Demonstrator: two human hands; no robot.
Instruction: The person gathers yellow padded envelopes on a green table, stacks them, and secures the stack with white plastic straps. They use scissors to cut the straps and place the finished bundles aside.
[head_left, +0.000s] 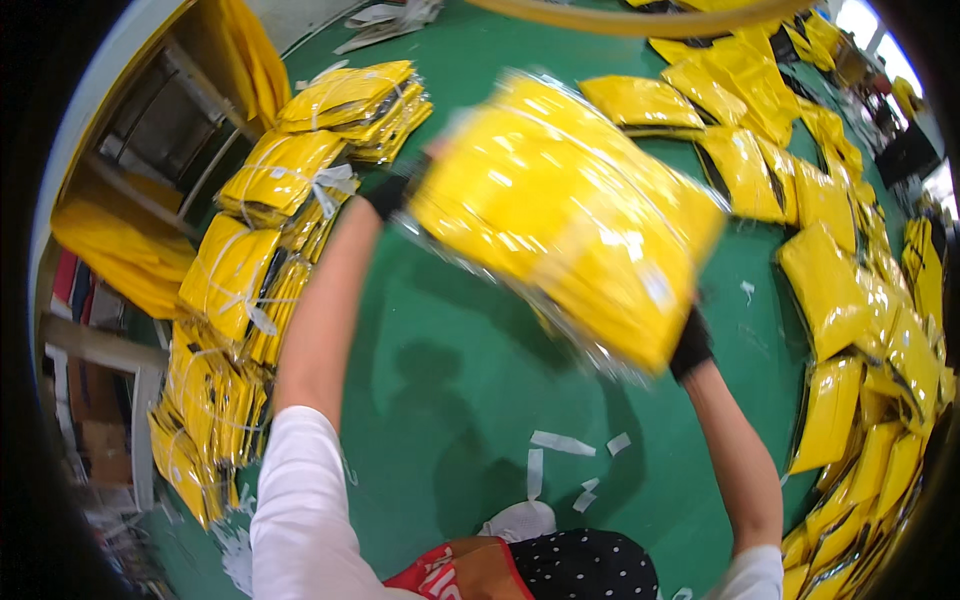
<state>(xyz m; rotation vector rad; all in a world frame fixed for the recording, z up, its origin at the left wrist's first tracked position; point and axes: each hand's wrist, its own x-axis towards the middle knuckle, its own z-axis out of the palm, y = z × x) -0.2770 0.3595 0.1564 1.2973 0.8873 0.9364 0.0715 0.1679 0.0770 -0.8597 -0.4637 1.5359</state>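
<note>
Smooth green floor (740, 340) shines a little under everything, with flat, pale paper scraps (563, 442) lying near the person's feet. Up above it, in the middle, is a thick yellow bundle of flat packets in shiny clear plastic (560, 220). It is tilted and blurred, and a thin pale band seems to go across its top. The left hand in a black glove (388, 195) holds its left side, and the right hand in a black glove (692, 345) holds its lower right corner. The hands are wide apart, but I cannot tell how the fingers bend.

Slick plastic may slip, so it would help to grip low on both sides, keep the bundle flat and press evenly so the layers stay together.

To the left, yellow packet stacks tied with white strips (225, 270) look blocky and crinkly. To the right, loose yellow plastic packets (825, 290) look puffy and overlap.
</note>
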